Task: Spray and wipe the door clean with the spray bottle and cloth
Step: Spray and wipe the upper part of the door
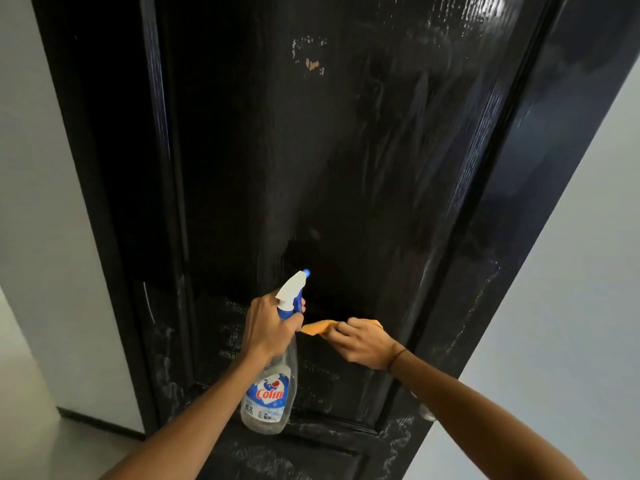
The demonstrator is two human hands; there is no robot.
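A tall glossy black door [332,140] fills the view, with wet streaks on its upper right panel and chipped paint near the top. My left hand [268,329] grips the neck of a clear spray bottle [268,400] with a white and blue trigger head, its nozzle pointing at the door's middle. My right hand [363,342] holds an orange cloth [320,328] bunched in its fingers, close to the door panel just right of the bottle.
Pale walls [561,278] flank the door on both sides. A light floor [69,452] with a dark skirting strip shows at lower left. White scuff marks cover the door's lower panels [318,441].
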